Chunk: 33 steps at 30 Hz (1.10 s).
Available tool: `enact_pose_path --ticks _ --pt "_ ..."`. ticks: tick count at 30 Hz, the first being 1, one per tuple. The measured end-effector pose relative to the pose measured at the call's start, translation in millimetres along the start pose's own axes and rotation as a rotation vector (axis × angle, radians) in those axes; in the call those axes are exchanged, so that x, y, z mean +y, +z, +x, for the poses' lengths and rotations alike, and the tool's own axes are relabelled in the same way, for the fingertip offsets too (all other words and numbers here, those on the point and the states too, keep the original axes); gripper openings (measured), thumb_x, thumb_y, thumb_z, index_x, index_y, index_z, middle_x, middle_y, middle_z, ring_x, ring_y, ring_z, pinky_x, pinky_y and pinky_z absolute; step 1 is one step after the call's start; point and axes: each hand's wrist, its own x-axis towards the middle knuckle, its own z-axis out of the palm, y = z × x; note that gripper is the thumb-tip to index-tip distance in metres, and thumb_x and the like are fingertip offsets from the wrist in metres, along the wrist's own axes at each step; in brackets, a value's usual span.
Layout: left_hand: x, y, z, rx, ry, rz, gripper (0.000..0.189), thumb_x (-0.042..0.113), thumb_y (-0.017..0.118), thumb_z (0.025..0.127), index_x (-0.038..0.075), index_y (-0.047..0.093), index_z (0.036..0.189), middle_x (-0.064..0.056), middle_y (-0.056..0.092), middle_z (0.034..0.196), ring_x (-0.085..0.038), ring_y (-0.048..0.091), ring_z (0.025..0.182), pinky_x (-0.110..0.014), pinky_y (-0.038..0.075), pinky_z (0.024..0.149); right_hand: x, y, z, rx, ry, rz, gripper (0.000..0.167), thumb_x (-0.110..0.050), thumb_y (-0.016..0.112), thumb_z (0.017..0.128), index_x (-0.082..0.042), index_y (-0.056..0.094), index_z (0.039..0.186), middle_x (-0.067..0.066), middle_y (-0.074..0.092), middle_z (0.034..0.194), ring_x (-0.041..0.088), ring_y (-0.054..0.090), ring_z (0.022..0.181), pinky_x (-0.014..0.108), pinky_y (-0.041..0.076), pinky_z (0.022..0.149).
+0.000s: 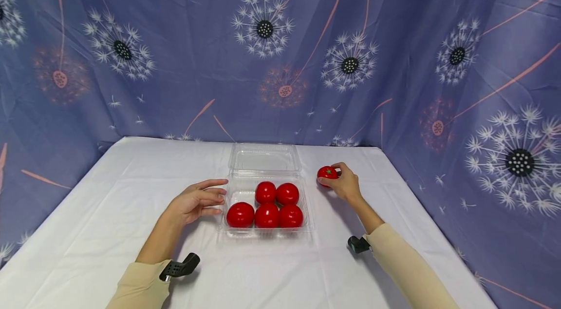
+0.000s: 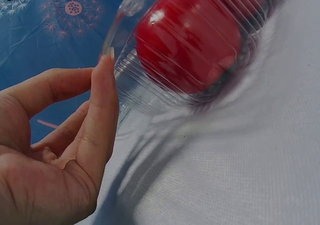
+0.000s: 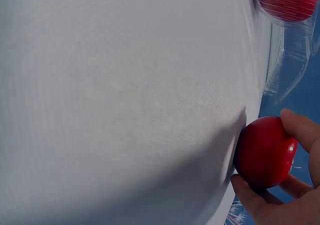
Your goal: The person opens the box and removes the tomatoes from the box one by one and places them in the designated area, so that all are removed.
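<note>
My right hand (image 1: 347, 183) grips a red tomato (image 1: 327, 175) with a green top, to the right of a clear plastic clamshell box (image 1: 238, 195). In the right wrist view, the thumb and fingers close around that tomato (image 3: 265, 151), low by the white cloth. Several more red tomatoes (image 1: 266, 215) sit inside the box, with a bare spot at its back left. At the box's left side is my left hand (image 1: 195, 202), its fingers loosely extended. The left wrist view shows a fingertip (image 2: 106, 65) at the clear rim, apparently touching it.
The box's clear lid (image 1: 265, 159) lies folded back behind it. A white cloth (image 1: 271, 270) covers the table. Blue curtains (image 1: 193, 50) with dandelion prints hang behind and along both sides.
</note>
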Motion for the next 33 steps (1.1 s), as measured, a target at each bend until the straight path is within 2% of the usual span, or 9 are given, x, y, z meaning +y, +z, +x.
enact_pose_path --ticks 16,24,33 --pt "1.5 -0.7 -0.3 0.006 0.018 0.027 0.065 -0.003 0.064 0.090 0.001 0.044 0.151 -0.005 0.066 0.125 -0.012 0.070 0.089 -0.034 0.064 0.074 0.3 2.3 -1.5 -0.012 0.015 0.009 0.064 -0.037 0.079 0.085 -0.006 0.054 0.136 0.025 0.060 0.132 0.045 0.046 0.123 0.057 0.048 0.099" --pt "2.2 -1.1 -0.5 0.007 0.022 0.043 0.065 0.000 0.066 0.091 0.000 0.044 0.151 -0.006 0.064 0.127 -0.015 0.069 0.095 -0.035 0.064 0.077 -3.8 -0.9 -1.3 -0.026 0.036 0.015 0.066 -0.038 0.080 0.085 -0.007 0.055 0.138 0.026 0.059 0.134 0.045 0.044 0.125 0.058 0.045 0.101" --pt "1.7 1.3 -0.1 0.016 0.031 0.046 0.065 -0.002 0.065 0.090 -0.001 0.043 0.151 -0.007 0.063 0.126 -0.012 0.071 0.089 -0.034 0.064 0.074 -8.8 -4.9 -1.2 -0.049 0.050 -0.003 0.070 -0.039 0.079 0.085 -0.009 0.053 0.142 0.025 0.058 0.137 0.046 0.043 0.128 0.058 0.046 0.102"
